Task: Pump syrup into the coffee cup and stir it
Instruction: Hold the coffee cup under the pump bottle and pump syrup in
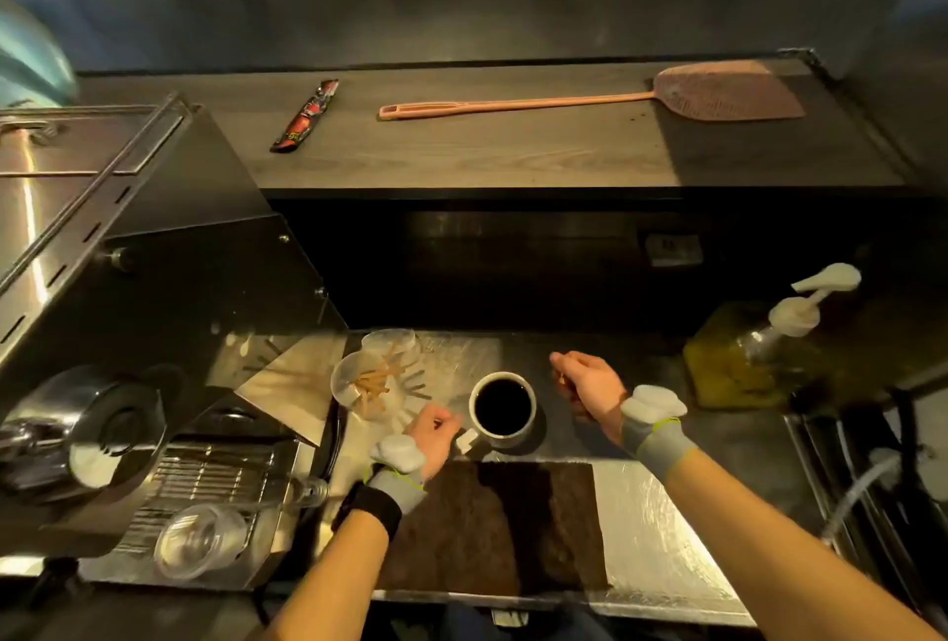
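Note:
A white cup (505, 435) full of black coffee stands on the steel counter (651, 502), its handle pointing left. My left hand (433, 438) rests closed beside that handle, touching or nearly touching it. My right hand (590, 386) hovers just right of the cup, fingers curled, with something thin and brownish between them that I cannot make out. The syrup bottle (738, 358), yellowish with a white pump head (828, 278), stands at the far right, apart from both hands. A clear cup (367, 381) holding wooden stir sticks lies tilted left of the coffee.
An espresso machine (128, 332) fills the left side, with a clear cup (200, 545) on its drip tray. A dark mat (492, 522) lies in front of the coffee. On the raised wooden shelf lie a pink fly swatter (564, 101) and a dark wrapper (305, 117).

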The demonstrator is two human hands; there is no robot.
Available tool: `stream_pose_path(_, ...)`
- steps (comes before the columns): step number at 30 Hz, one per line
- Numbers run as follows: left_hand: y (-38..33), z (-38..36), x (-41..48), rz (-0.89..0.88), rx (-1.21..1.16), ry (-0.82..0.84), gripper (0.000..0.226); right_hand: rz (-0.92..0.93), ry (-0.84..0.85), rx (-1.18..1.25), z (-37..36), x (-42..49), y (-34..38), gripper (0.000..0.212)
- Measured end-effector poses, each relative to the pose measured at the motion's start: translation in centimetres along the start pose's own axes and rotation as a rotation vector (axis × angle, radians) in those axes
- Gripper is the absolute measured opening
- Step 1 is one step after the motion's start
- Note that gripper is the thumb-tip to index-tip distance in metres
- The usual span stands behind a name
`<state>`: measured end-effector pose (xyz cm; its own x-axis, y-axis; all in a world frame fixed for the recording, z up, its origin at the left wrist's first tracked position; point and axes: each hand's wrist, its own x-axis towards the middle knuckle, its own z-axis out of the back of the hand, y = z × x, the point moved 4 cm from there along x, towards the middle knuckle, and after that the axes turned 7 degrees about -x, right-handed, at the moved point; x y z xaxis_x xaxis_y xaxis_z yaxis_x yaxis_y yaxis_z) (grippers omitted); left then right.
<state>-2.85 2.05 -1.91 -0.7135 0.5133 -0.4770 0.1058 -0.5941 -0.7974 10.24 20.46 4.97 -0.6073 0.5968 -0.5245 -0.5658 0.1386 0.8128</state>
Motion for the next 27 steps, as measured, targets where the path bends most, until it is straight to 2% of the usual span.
stream_pose_path(3, 0.1, -0.7, -0.7, 0.05, 0.03, 0.082, 0.015, -0.089, -0.012, -0.016, -0.9, 0.2, -1.4, 0.037)
stream_pose_path(10, -0.2, -2.3, -0.6, 0.029, 0.131, 0.207, 0.022, -0.186, 0.0, -0.131, -2.3, 1.1, -3.9, 0.045)
stream_pose_path(12, -0.1, -2.8, -0.8, 0.011, 0.109, 0.208, 0.022, -0.189, -0.007, -0.155, -2.3, 1.1, -4.0, 0.046)
stream_pose_path(17, 0.2, -2.8, -0.7, 0.028, -0.026, 0.196, 0.042, -0.198, 0.018, -0.164, -2.3, 1.0, -4.0, 0.044)
stream_pose_path(23, -0.7, -2.8, -1.0, -0.034, -0.062, 0.155, 0.041, -0.195, 0.011, -0.091, -0.6, 0.1, -3.5, 0.036)
stream_pose_path(27, -3.0, -3.8, -1.4, -0.105, 0.023, 0.202, 0.041, -0.15, -0.034, -0.11, 2.4, -1.0, -2.9, 0.026)
